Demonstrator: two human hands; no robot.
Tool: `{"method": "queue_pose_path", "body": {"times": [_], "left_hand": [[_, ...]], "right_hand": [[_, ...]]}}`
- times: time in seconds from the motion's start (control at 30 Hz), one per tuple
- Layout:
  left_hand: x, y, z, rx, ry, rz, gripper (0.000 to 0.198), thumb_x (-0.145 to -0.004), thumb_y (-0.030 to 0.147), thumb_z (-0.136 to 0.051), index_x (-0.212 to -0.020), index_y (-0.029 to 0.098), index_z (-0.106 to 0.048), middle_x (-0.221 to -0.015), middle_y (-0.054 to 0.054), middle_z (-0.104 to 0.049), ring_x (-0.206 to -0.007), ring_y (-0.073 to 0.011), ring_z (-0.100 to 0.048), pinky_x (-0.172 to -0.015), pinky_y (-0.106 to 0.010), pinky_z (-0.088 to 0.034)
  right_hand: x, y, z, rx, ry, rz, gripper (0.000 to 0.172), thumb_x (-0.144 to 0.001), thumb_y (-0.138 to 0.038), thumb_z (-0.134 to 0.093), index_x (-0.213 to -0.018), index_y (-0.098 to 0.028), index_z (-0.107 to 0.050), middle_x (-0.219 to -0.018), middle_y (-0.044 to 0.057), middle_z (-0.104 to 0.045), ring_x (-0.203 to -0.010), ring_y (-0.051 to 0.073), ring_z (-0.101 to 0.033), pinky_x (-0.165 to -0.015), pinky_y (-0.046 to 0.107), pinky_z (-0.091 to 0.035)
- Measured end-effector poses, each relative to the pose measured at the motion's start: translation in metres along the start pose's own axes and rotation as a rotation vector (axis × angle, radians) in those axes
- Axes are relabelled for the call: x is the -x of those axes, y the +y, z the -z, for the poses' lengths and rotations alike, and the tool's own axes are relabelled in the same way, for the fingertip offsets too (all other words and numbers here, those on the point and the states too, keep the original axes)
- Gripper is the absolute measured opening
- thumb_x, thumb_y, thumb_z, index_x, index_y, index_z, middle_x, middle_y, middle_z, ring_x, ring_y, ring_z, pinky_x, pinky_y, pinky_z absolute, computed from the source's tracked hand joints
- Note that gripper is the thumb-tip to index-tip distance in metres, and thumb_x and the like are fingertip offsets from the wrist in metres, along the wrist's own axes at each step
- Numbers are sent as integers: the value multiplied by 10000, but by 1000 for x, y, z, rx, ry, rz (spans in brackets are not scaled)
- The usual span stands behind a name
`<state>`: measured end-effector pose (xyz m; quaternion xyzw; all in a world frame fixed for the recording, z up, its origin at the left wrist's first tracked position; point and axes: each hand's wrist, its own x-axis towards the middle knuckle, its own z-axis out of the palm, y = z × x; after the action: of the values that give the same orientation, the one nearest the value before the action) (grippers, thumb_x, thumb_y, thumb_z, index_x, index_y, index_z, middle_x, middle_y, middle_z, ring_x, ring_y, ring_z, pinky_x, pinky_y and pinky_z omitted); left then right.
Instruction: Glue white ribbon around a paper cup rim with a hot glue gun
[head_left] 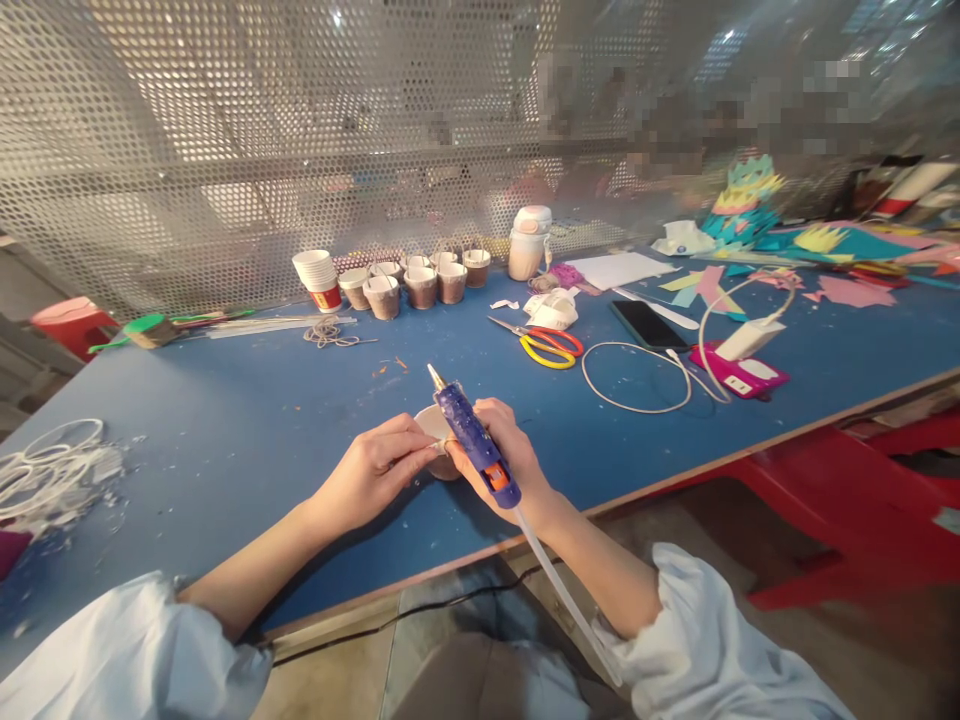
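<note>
Right hand [517,450] clasps the glue gun [474,440], whose nozzle, just above the left hand [375,470] pinching the paper cup [433,422], could scorch fingers.

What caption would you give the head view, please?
Right hand holds glue gun at paper cup gripped by left hand.

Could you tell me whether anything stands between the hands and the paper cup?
Nothing visible does. The left hand pinches the rim of the paper cup. The right hand, gripping the blue glue gun, rests against the cup's other side, with the gun lying across it.
</note>
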<state>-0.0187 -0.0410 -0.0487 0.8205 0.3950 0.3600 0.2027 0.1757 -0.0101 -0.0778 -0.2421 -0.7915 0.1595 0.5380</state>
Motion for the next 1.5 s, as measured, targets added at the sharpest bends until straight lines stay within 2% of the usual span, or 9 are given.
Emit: {"method": "queue_pose_path", "body": {"times": [0.17, 0.3, 0.5, 0.67, 0.73, 0.9, 1.0, 1.2, 1.5], "left_hand": [[-1, 5, -3, 59, 20, 93, 220, -932, 264, -536, -877, 166, -724, -789, -48, -635, -740, -136, -607, -686, -252, -495], [-1, 6, -7, 94, 59, 176, 210, -908, 278, -571, -825, 161, -724, -787, -54, -647, -723, -139, -600, -636, -247, -472], [0, 5, -8, 122, 67, 198, 201, -898, 277, -580, -830, 160, -728, -805, -60, -654, -730, -140, -595, -632, -249, -458], [1, 4, -9, 128, 70, 197, 195, -896, 278, -582, -841, 160, -728, -799, -51, -638, -704, -127, -575, -608, -236, -441], [1, 4, -9, 116, 87, 187, 188, -889, 281, -592, -831, 161, -725, -754, -33, -614, -648, -109, -543, -568, -221, -417], [0, 6, -10, 98, 115, 202, 186, -875, 274, -598, -780, 160, -710, -711, -8, -577, -599, -90, -507, -532, -202, -394], [-1, 6, -12, 99, 131, 210, 179, -870, 264, -597, -770, 163, -706, -708, -4, -571, -596, -89, -504, -527, -199, -395], [-2, 10, -15, 103, 159, 202, 195, -869, 278, -601, -765, 159, -715, -681, -6, -571, -571, -85, -491, -499, -193, -382], [-1, 8, -12, 92, 112, 134, 170, -887, 257, -597, -824, 175, -732, -707, -10, -590, -612, -90, -520, -539, -195, -409]], "right_hand": [[1, -1, -1, 43, 6, 20, 156, -856, -151, -583, -884, -249, -464, -775, -4, -529, -767, 191, -518, -802, 371, -441], [2, 0, -3, 62, 24, 55, 202, -838, -130, -602, -941, -247, -472, -846, 18, -569, -809, 197, -548, -848, 396, -445], [1, -1, -1, 40, 16, 55, 169, -850, -160, -629, -937, -241, -509, -876, 23, -606, -837, 199, -571, -901, 433, -446], [2, -10, 8, -61, -62, -22, 285, -859, -121, -609, -1089, -270, -530, -1099, 51, -630, -1072, 217, -579, -938, 405, -473], [3, -15, 11, -51, -28, -53, 279, -864, -128, -602, -1097, -268, -538, -1147, 64, -621, -1110, 222, -575, -939, 392, -480], [10, -26, 13, 55, 158, -176, 145, -863, -144, -599, -961, -248, -575, -900, 16, -640, -817, 174, -634, -761, 319, -520], [15, -27, 12, 39, 150, -209, 122, -848, -138, -603, -888, -246, -563, -806, -10, -615, -713, 160, -609, -684, 302, -510], [15, -22, 6, -80, 44, -176, 167, -829, -107, -608, -899, -233, -525, -840, 3, -610, -784, 174, -603, -711, 303, -493], [14, -16, -6, -51, 81, -179, 134, -869, -137, -588, -906, -230, -499, -825, 1, -578, -744, 157, -577, -676, 287, -471]]}}
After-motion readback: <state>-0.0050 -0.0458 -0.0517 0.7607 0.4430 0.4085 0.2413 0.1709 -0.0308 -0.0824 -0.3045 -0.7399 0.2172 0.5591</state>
